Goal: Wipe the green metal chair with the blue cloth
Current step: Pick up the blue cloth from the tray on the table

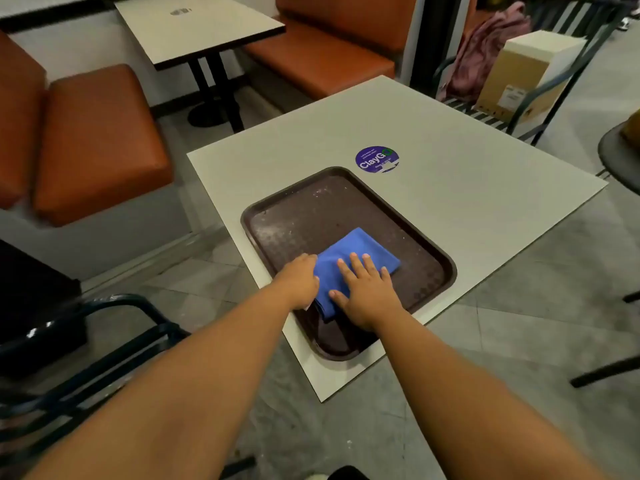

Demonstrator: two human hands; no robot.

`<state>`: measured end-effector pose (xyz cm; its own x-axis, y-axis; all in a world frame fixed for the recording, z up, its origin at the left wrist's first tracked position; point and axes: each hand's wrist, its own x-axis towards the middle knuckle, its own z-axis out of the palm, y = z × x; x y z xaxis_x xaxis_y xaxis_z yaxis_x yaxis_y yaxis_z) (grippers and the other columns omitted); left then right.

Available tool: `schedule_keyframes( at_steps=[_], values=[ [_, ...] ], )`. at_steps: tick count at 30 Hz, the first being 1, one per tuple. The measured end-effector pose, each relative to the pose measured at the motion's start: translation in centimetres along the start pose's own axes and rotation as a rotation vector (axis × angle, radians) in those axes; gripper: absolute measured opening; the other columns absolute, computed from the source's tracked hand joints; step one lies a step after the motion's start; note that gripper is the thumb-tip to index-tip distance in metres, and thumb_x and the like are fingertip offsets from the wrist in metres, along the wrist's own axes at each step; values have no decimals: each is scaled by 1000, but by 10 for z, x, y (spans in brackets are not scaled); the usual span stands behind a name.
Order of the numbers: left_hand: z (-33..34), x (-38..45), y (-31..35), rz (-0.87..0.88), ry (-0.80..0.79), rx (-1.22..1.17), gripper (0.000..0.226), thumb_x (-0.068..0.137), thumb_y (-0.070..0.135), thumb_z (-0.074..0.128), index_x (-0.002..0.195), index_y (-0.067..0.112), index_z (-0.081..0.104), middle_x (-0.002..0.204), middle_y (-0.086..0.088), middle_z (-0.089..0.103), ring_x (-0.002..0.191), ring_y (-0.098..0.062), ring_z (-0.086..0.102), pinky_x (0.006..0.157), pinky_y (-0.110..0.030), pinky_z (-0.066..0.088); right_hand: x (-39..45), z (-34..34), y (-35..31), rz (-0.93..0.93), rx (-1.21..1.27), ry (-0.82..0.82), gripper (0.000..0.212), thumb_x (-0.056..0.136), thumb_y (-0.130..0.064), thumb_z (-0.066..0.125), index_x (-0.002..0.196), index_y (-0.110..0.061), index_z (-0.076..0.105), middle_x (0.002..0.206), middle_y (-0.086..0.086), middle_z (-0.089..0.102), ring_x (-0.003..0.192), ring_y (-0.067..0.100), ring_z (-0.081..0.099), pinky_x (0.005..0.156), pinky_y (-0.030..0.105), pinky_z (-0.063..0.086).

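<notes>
A folded blue cloth [363, 251] lies in a brown tray [311, 216] on the near table. My right hand [363, 292] rests flat on top of the cloth with its fingers spread. My left hand [299, 278] is at the cloth's left edge, knuckles up, its fingers curled onto that edge. The dark green metal chair [114, 355] stands at the lower left, beside and below my left forearm, which hides part of it. Neither hand touches the chair.
The tray sits on a pale square table [467, 188] with a round purple sticker [376, 159]. Orange cushioned seats [100, 140] and a second table [197, 26] stand behind. Another metal chair [540, 91] at the upper right holds a box [530, 71] and a pink bag [485, 53].
</notes>
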<state>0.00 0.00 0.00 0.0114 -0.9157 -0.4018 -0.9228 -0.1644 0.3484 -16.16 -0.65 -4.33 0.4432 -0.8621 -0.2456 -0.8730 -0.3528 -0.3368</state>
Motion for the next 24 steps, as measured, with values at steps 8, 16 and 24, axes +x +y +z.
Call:
schedule_keyframes(
  at_steps=[8, 16, 24],
  values=[
    [10, 14, 1, -208, 82, 39, 53, 92, 41, 53, 133, 10, 43, 135, -13, 35, 124, -33, 34, 100, -38, 38, 4, 9, -1, 14, -92, -33, 70, 97, -53, 31, 153, -22, 3, 161, 5, -8, 147, 26, -12, 116, 52, -2],
    [8, 12, 15, -243, 153, -727, 22, 74, 5, 57, 66, 19, 43, 65, -3, 43, 57, -19, 38, 43, -24, 31, 8, -6, -2, 81, 272, 157, 61, 95, -31, 46, 150, -19, 23, 160, 6, 15, 147, 26, 9, 118, 45, 14],
    [-36, -16, 51, 4, 82, -1117, 31, 62, 0, 54, 54, 24, 37, 59, 0, 41, 51, -16, 38, 48, -25, 30, 19, -35, -45, 378, 1717, 173, 39, 98, -39, 43, 109, -9, 64, 95, 13, 69, 85, 24, 68, 71, 40, 57]
  ],
)
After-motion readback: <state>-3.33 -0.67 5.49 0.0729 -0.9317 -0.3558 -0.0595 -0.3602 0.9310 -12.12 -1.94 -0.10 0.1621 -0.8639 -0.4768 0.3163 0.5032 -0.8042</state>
